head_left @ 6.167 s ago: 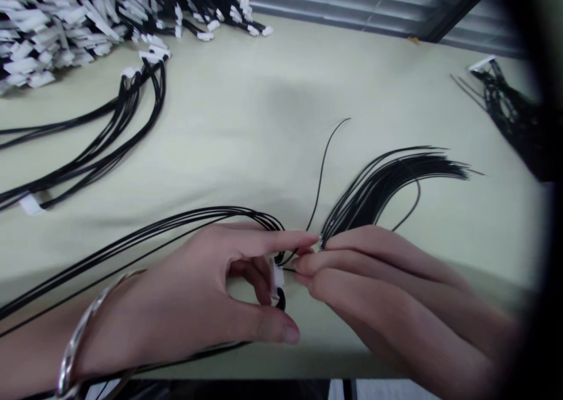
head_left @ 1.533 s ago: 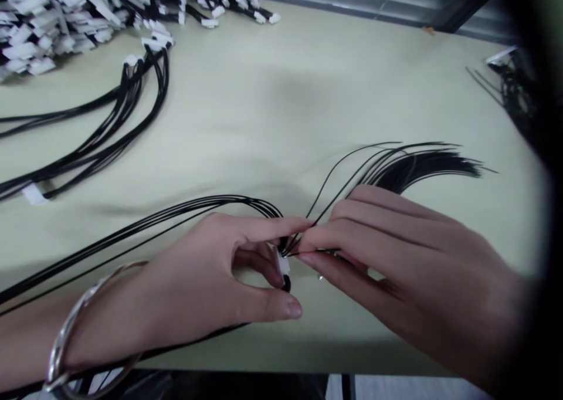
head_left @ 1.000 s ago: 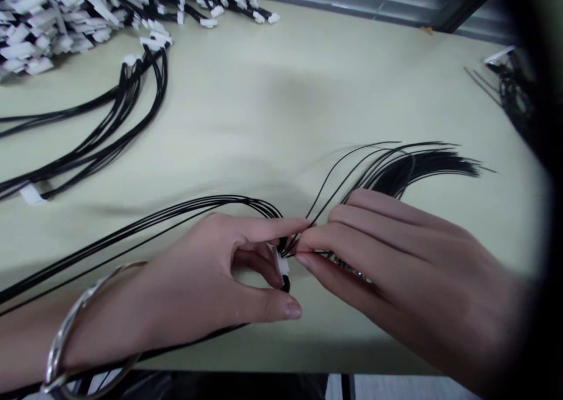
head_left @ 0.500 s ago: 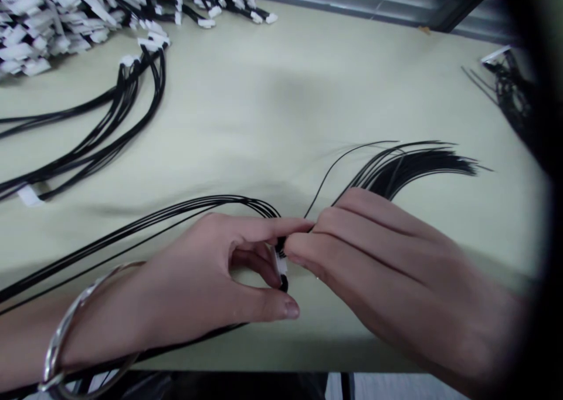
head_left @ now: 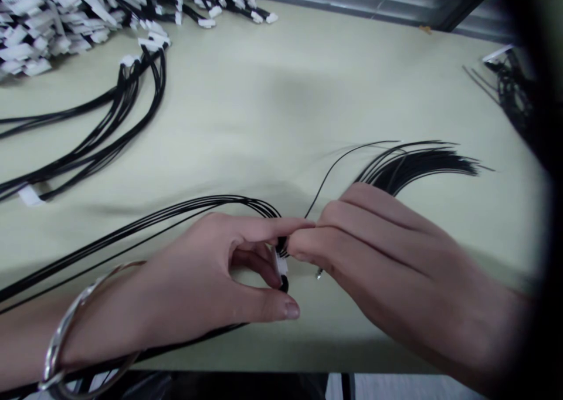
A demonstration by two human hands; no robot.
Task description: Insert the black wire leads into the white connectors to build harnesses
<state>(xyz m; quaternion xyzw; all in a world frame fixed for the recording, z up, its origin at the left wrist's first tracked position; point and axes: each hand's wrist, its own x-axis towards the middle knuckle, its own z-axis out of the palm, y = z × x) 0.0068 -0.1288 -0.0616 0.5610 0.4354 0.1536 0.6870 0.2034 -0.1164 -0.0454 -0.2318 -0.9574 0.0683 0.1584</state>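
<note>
Both hands [head_left: 211, 282] pinch thin glossy black wires [head_left: 413, 165] into a small white connector [head_left: 280, 265].

1 head-worn camera looks forward and down, close over the table [head_left: 281, 95] edge.

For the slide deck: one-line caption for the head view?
Left hand pinches a white connector; right hand feeds a black wire into it.
</note>
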